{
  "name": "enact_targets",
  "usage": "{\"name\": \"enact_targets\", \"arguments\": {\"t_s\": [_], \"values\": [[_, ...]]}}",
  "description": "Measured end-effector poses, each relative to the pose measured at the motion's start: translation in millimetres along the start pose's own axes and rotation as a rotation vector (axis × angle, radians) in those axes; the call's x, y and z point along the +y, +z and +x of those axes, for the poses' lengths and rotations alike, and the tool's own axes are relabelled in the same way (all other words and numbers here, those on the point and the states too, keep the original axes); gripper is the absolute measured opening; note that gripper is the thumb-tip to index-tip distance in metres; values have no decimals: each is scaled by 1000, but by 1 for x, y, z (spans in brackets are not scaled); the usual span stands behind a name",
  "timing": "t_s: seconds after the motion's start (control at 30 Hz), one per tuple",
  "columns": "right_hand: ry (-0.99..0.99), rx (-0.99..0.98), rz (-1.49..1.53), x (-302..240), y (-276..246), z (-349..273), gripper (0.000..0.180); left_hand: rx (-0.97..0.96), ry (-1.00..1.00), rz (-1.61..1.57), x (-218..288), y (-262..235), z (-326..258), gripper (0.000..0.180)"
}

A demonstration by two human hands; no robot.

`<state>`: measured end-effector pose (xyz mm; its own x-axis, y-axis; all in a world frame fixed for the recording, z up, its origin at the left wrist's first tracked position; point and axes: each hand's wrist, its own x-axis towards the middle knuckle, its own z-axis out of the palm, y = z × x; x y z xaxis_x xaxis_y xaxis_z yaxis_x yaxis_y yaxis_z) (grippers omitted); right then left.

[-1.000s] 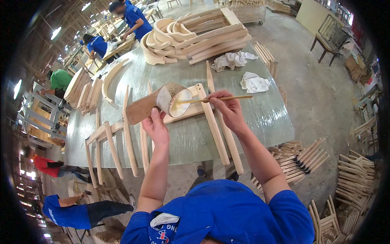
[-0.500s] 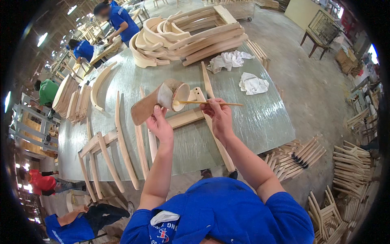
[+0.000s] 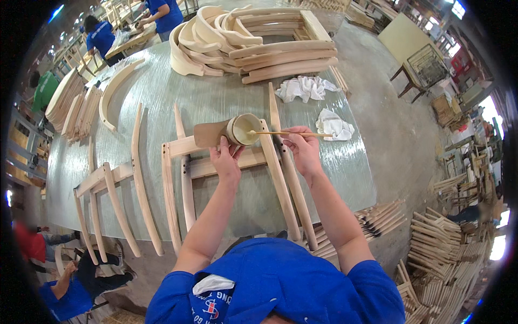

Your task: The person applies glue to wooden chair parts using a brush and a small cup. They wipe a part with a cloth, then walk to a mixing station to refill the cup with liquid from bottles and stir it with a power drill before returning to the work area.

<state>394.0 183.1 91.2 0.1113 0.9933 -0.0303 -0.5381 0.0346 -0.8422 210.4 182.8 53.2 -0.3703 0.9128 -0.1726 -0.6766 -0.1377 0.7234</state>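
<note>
My left hand [image 3: 226, 161] is closed around a tan cup [image 3: 233, 132] with a brown flat piece sticking out to its left. The cup's round mouth faces me, showing pale, creamy stuff inside, probably glue. Between the fingers of my right hand [image 3: 303, 152] is a thin wooden stick [image 3: 276, 133], its whitish tip inside the cup and its other end pointing right. Beneath both hands lies a wooden chair frame [image 3: 279, 183] with dark holes near its joints. The cup covers part of its upper rail.
A second chair frame [image 3: 121, 173] lies left on the film-covered table [image 3: 345, 173]. Curved wooden frames [image 3: 286, 54] are stacked at the back, beside crumpled white cloths [image 3: 305, 88]. Slats [image 3: 81, 110] stand far left. Wooden parts [image 3: 437, 243] pile up on the right floor. Other people work beyond the table.
The cup has turned so its mouth faces me more, showing more of the inside. The stick stays in it. My view has shifted, and both hands now hover over the right chair frame.
</note>
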Motion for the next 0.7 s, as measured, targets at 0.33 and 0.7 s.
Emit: {"name": "enact_targets", "arguments": {"t_s": [0.33,0.7], "values": [[284,278,17,32,-27,34,22,-19,-93,9,-35,5,23,21],[-110,-15,-558,-4,-29,74,10,94,-61,37,-37,-34,38,27]]}}
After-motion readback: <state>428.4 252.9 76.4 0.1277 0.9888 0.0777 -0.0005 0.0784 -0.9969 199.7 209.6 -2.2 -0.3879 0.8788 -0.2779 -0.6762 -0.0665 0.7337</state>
